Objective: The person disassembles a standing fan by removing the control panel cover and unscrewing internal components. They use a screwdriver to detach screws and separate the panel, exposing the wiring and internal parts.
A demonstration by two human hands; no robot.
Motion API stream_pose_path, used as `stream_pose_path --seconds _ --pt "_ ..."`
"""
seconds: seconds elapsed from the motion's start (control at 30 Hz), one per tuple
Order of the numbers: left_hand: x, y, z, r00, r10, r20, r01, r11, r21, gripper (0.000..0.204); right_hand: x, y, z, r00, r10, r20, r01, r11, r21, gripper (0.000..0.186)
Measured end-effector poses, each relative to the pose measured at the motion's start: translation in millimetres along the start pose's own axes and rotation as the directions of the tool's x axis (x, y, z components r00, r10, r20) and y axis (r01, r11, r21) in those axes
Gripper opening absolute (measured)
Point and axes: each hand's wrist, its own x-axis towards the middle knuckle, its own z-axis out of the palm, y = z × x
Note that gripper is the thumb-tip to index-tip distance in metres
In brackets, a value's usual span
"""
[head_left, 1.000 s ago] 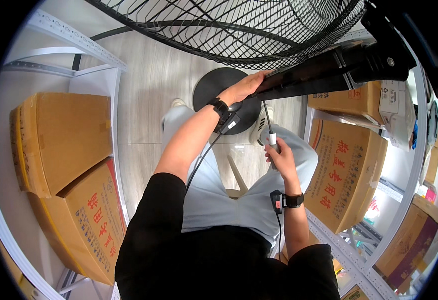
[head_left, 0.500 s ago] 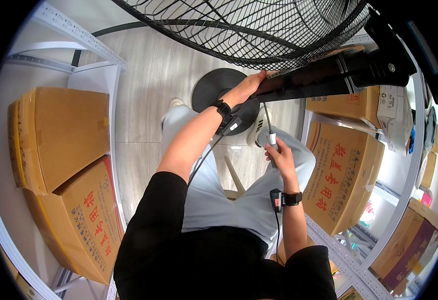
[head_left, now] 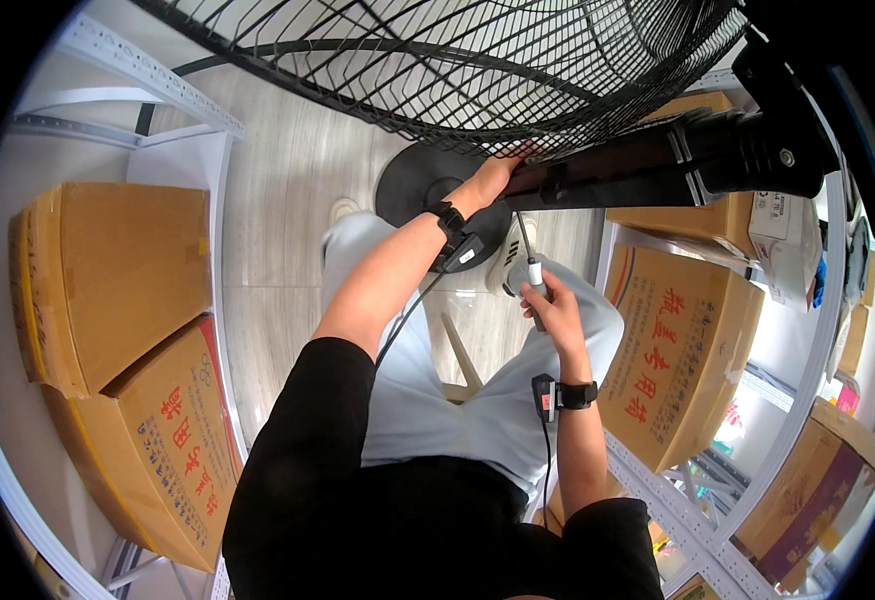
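A large black fan with a wire guard [head_left: 438, 75] fills the top of the view. Its thick black motor arm [head_left: 618, 175] reaches to the right. My left hand [head_left: 491, 183] grips the left end of this arm, fingers partly hidden behind guard and arm. In my right hand [head_left: 558, 305] is a screwdriver [head_left: 535, 272] with a grey and white handle. Its thin shaft points up at the underside of the arm near my left hand; whether the tip touches, I cannot tell. Below lies a round black base [head_left: 418, 185] on the floor.
Cardboard boxes [head_left: 143, 280] fill a white metal shelf at left. More boxes [head_left: 673, 350] stand on the right shelf, beside a white carton [head_left: 783, 230]. My knees flank the grey plank floor [head_left: 283, 220]. Black cables run from the devices strapped to both wrists.
The fan guard has shifted a little left and down in view. My right hand and the screwdriver have moved slightly left and up. Both grips stay the same.
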Motion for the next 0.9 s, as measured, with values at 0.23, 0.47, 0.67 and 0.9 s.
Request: stream_pose_path --seconds 0.23,0.47,0.67,0.9 --pt "2 -8 -3 0.997 0.073 -0.038 -0.074 0.997 -0.014 0.036 -1 1 5 0.989 -0.059 -0.137 0.03 0.978 -0.207 0.047" --pt "-11 12 4 0.997 0.009 0.074 -0.014 0.997 0.07 0.044 3 -3 0 0.96 -0.225 -0.166 0.154 0.922 -0.356 0.046" --pt "-12 17 8 0.995 -0.098 0.032 0.096 0.994 0.055 0.041 12 18 -20 0.993 -0.046 -0.109 0.034 0.994 -0.107 0.038" --pt "-13 15 7 1.0 0.019 0.014 -0.02 0.995 0.097 0.039 -1 -5 0 0.924 -0.257 -0.284 0.127 0.905 -0.405 0.031"
